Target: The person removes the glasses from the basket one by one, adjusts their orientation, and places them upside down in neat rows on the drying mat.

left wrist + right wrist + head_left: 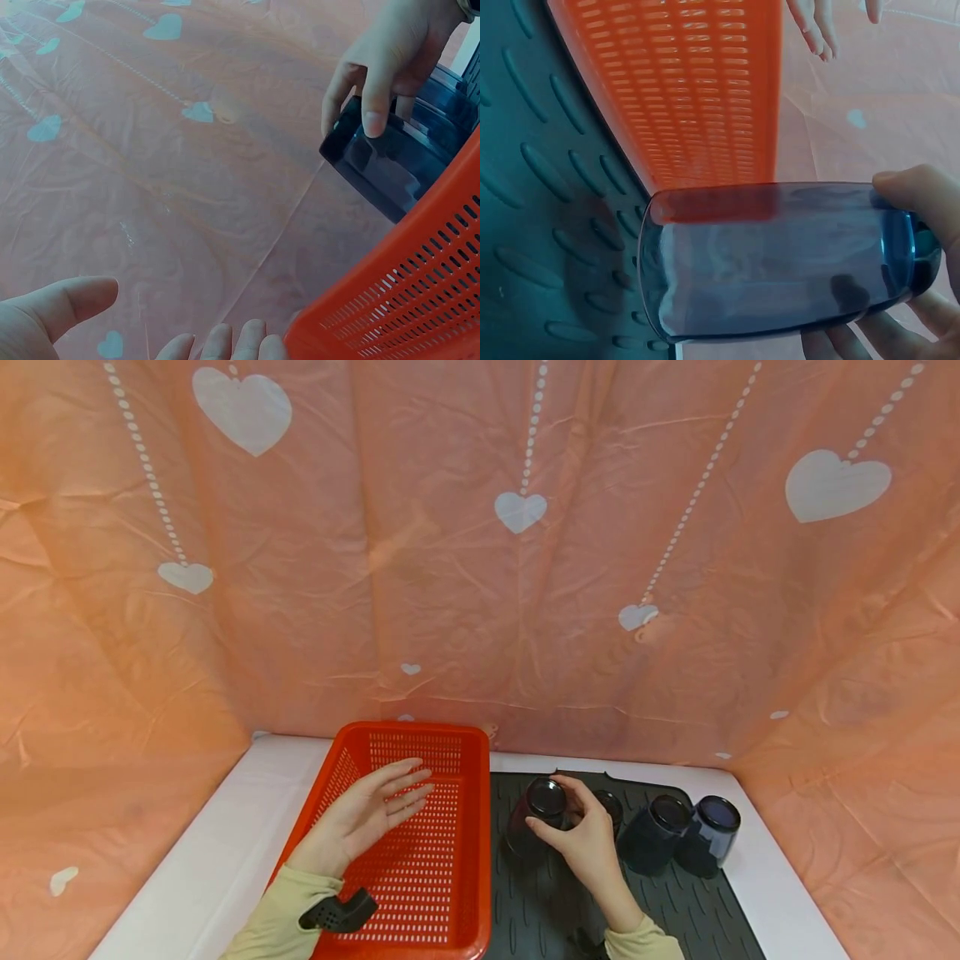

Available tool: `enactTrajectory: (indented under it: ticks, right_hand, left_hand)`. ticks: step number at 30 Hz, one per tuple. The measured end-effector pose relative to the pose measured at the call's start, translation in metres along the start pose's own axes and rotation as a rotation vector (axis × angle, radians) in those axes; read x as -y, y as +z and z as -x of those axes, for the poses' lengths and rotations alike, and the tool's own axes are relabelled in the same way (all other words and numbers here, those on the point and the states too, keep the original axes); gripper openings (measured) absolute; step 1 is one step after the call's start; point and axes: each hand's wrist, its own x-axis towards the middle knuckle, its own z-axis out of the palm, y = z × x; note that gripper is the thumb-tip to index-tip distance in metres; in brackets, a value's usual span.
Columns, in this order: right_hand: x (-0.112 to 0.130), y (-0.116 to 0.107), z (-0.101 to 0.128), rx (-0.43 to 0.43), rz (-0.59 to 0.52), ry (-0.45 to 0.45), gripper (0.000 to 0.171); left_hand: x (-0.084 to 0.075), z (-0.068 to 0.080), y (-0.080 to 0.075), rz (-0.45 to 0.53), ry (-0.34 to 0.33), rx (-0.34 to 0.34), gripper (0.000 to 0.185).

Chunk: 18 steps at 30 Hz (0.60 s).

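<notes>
The right hand (585, 843) has its fingers and thumb curled round a dark blue glass (536, 818), the thumb (922, 195) lying on one side of the glass near its base and the other fingertips (900, 330) wrapping under the opposite side, so the glass sits between them, tipped over rather than upright. The glass is lifted off the ribbed black drying mat (547, 902) and is close beside the right wall of the red perforated basket (468, 893). The left hand (367, 814) holds nothing: its fingers are straight and slightly spread, palm toward the basket floor, hovering over the inside of the basket without clearly touching it. On the mat to the right of the held glass are three more dark glasses (678, 835), close together and tilted or lying down, one partly hidden behind the right hand. Basket and mat lie side by side on a white tabletop (217, 852), backed by a peach cloth with white hearts (517, 568).
</notes>
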Motion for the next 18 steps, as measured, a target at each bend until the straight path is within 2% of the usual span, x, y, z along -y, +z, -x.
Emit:
enactTrajectory:
  ticks: [10, 18]
  right_hand:
    - [-0.008, 0.008, 0.0, 0.038, -0.003, 0.006, 0.063]
    - [-0.013, 0.012, 0.0, 0.061, -0.024, 0.013, 0.062]
  left_hand:
    - [0.001, 0.002, -0.001, 0.011, -0.002, 0.013, 0.048]
    - [0.002, 0.002, -0.003, 0.023, -0.001, 0.022, 0.036]
